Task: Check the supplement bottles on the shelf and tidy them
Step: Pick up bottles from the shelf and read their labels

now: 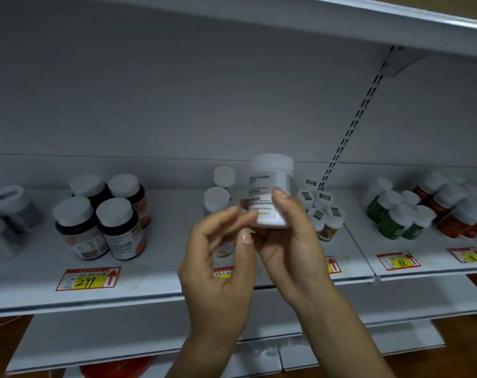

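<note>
Head view: my right grip holds a white plastic supplement bottle with a white cap and pale label upright, thumb across the label, above the front edge of the white metal shelf. My left grip curls at its lower left, forefinger touching it; whether it pinches I cannot tell. Four dark white-capped bottles stand toward the shelf's left end.

The left hand, right hand and forearms are showing bare (cut off by the bottom edge); nails are looking short, perhaps unpainted.
</note>
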A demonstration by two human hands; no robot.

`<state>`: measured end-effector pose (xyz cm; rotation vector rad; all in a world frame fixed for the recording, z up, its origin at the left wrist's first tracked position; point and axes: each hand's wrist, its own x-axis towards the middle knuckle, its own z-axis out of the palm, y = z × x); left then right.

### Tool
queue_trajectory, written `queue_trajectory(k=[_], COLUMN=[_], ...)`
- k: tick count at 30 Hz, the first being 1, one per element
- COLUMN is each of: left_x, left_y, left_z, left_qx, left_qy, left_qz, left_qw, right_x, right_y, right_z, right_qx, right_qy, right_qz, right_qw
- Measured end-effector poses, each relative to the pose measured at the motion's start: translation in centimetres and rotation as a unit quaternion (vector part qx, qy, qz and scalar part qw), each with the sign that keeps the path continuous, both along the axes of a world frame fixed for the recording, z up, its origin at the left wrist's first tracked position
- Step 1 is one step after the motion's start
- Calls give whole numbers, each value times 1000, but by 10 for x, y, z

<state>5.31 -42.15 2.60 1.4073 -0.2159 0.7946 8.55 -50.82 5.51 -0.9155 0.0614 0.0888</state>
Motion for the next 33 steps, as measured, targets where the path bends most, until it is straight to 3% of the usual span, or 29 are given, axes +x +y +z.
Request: queue_trajectory(k=[8, 11, 13, 16, 21, 24, 27, 30, 33], left_x=[18, 20, 20, 23, 26, 24, 25, 31, 41], left_y=[14, 15, 14, 15, 17, 15, 16, 24, 27], left_z=[5, 5, 7, 8, 4, 3, 2, -1, -3], left_qx=[-44, -47, -50, -80, -64, -49, -26, -32, 10], left_qy=[88, 97, 100, 122, 166, 166, 151, 153, 165], left_qz=[-7, -12, -33, -95, -170, -184, -182, -179, -166], left_qw=[995, 994, 993, 985, 969, 968, 971, 971, 972], right_x=[3, 4, 5, 4, 9, 11, 12, 20, 28], right_y=[-5, -3, -2, -5, -14, -17, -19, -25, -28], right_z=[3, 4, 1, -6, -18, -22, -16, -7, -5], right_qx=[101, 84, 26, -156, -365, -401, -397, -355, -418], right_qy=[154, 143, 73, -65, -246, -258, -214, -122, -85], right_qz=[90, 109, 93, -2, -160, -184, -166, -97, -42], right_qw=[979, 980, 993, 986, 884, 859, 877, 922, 903])
